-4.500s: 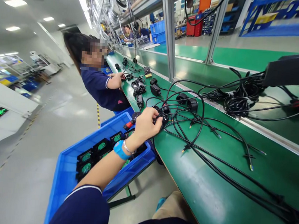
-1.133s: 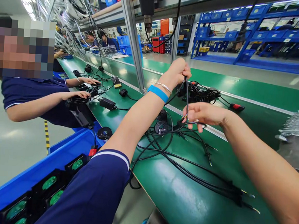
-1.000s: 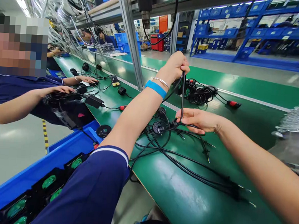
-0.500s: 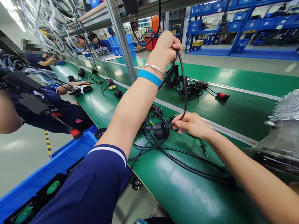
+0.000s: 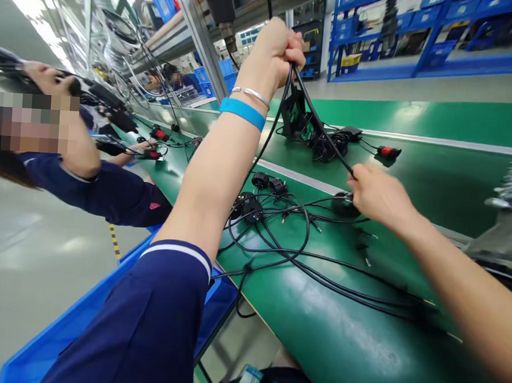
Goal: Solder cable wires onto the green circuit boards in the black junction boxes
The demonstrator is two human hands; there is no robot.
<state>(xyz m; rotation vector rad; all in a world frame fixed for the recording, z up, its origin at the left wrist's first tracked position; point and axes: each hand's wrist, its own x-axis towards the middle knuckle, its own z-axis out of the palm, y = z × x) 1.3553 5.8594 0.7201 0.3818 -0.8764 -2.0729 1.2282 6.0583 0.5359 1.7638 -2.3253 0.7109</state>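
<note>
My left hand (image 5: 290, 52), raised above the green bench (image 5: 317, 328), is closed around a black cable (image 5: 319, 120) that hangs down on both sides of the fist. Lower and to the right, my right hand (image 5: 379, 193) pinches the same cable, and the stretch between the two hands is nearly straight. A round black part (image 5: 344, 204) lies just beside the right fingers; whether they touch it I cannot tell. Beneath both hands spreads a tangle of black cables (image 5: 307, 235) with round black connectors (image 5: 252, 208) and bare wire ends.
Behind the cables sits a black assembly (image 5: 295, 116) with a coiled cord and a red-black connector (image 5: 388, 153). A blue bin (image 5: 79, 313) stands at the bench's left edge. A co-worker (image 5: 105, 171) lifts dark parts at left. A power tool (image 5: 221, 10) hangs overhead.
My left hand has risen slightly and moved left. My right hand has moved right and up, drawing the cable tighter. The co-worker at left has raised an arm with the dark parts.
</note>
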